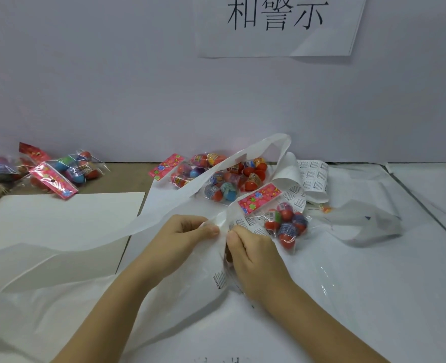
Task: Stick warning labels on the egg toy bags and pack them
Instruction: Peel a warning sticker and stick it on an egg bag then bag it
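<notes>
Nearest, left hand [188, 231] and right hand [250, 247] pinch the white paper warning-label strip [164, 213]
Just past the right hand lies the clear pink-headed egg toy bag [284, 226], header end farthest

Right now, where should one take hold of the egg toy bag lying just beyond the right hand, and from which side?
I would pinch the pink header card at the far end of the egg toy bag, coming from above on its far side. The card lies flat; the eggs make a lumpy bulge. The left hand and right hand pinch the label strip.
</notes>
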The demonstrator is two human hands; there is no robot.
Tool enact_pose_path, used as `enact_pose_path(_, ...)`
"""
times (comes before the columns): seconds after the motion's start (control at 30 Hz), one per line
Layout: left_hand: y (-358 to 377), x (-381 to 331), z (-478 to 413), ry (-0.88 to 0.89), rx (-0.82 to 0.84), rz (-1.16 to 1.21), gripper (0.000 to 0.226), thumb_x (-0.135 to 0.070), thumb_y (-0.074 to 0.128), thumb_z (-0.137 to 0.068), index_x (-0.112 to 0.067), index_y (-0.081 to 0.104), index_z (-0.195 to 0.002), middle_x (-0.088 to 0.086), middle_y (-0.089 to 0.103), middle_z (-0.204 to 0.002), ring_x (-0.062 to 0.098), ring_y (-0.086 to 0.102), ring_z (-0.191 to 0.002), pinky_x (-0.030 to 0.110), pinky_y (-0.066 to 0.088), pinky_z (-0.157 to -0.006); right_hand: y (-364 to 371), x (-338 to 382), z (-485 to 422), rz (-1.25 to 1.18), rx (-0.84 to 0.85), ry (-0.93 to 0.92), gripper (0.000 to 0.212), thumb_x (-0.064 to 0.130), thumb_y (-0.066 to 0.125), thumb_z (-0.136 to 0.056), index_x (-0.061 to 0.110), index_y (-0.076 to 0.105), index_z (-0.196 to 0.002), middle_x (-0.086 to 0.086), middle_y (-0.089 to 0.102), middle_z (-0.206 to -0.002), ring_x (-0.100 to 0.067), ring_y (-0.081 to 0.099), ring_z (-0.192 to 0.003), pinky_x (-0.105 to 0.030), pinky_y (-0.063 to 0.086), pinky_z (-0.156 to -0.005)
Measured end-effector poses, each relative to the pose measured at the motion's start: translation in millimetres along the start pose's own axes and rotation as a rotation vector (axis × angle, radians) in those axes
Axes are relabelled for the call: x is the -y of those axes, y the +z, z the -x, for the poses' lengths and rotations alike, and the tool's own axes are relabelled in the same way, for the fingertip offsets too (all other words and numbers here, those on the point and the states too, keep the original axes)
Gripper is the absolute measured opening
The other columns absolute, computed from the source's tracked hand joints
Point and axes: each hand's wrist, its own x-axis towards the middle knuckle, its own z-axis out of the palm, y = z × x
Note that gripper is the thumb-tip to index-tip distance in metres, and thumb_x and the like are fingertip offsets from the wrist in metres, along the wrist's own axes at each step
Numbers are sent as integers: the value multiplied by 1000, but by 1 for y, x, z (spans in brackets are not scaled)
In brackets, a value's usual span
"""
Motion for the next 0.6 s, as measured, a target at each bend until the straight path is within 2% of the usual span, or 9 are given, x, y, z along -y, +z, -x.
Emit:
enact_pose_path(0.17,3,-1,1,1,8,-8,29,-21,60,-95,-19,74,-70,-2,68,-68,11,62,-63,20,47,-61,0,0,1,46,27,-30,38,32,38,-102,28,28,-66,5,41,-61,-22,38,-63,-40,31,-61)
enact_pose_path(0.3,3,1,0,-9,-11,-25,24,-22,61,-95,-6,72,-81,14,67,-76,21,58,-69,33,43,-68,-2,2,1,11,0,-65,32,33,29,-96,18,37,-69,-3,46,-63,-29,43,-65,-41,31,-64)
enact_pose_path(0.43,3,-1,1,-13,-5,-16,28,-22,60,-95,-20,75,-71,-2,69,-71,12,62,-64,18,46,-61,-3,1,0,1,3,-71,30,33,27,-93,15,38,-71,-3,44,-63,-29,44,-65,-43,33,-64)
enact_pose_path(0.6,1,-2,1,0,-12,18,25,-21,60,-95,-21,76,-75,-2,72,-75,10,65,-66,15,48,-61,0,-1,-1,12,9,-55,31,32,30,-97,18,34,-70,2,41,-61,-25,41,-62,-43,33,-62)
